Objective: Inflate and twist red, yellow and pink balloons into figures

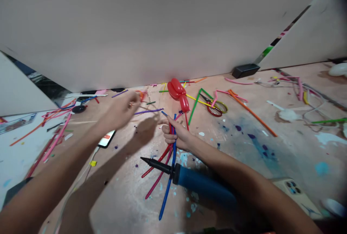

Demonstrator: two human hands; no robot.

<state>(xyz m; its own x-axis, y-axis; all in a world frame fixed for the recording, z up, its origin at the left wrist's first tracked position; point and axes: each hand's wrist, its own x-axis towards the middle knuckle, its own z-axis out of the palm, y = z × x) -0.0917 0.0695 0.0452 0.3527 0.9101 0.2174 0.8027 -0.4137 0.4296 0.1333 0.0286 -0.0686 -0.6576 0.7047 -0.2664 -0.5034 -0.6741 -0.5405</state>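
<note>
My right hand (176, 132) is closed round a bunch of uninflated balloons (162, 169), red, magenta and blue, whose long ends hang down toward me. My left hand (128, 105) is raised to the left, blurred, with its fingers curled; a small orange-red thing (141, 96) shows at its fingertips, too smeared to tell if it is held. Just beyond my right hand lies an inflated red balloon shape (176, 91) with several twisted bubbles. A blue hand pump (203, 181) with a black nozzle lies below my right hand, partly hidden under my right forearm.
Scissors (214, 107) lie right of the red balloon, among green, yellow and pink balloons. An orange balloon (252, 113) is farther right. A lit phone (106, 139) with a cable is at left, another phone (296, 194) at lower right. A black block (245, 70) stands by the white wall.
</note>
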